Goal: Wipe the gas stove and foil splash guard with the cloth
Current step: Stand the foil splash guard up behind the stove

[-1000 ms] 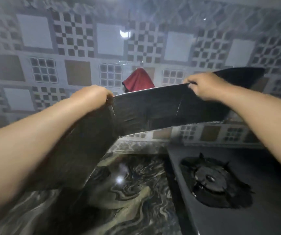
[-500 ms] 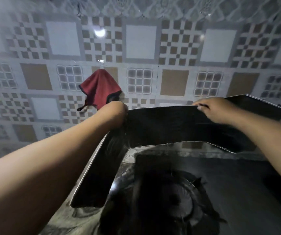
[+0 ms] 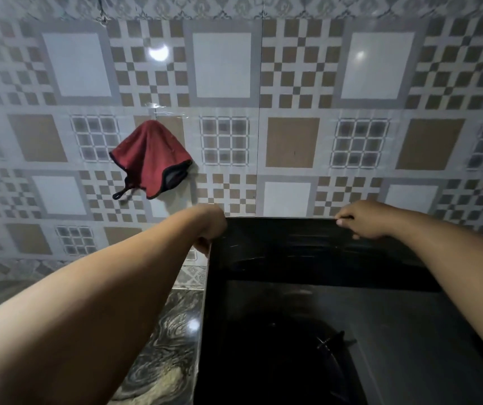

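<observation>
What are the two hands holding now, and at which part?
Both hold the splash guard: the left hand grips its top left corner, and the right hand grips its top edge.

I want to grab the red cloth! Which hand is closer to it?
The left hand, gripping the left corner of the dark foil splash guard, is closer to the red cloth hanging on the wall. The right hand is farther right.

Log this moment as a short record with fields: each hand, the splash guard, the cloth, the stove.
left hand: grips the splash guard's top left corner
right hand: fingers curled over the guard's top edge
splash guard: dark, upright behind and left of the stove, against the tiled wall
cloth: red, hanging on the wall, untouched
stove: dark, one burner partly visible
</observation>
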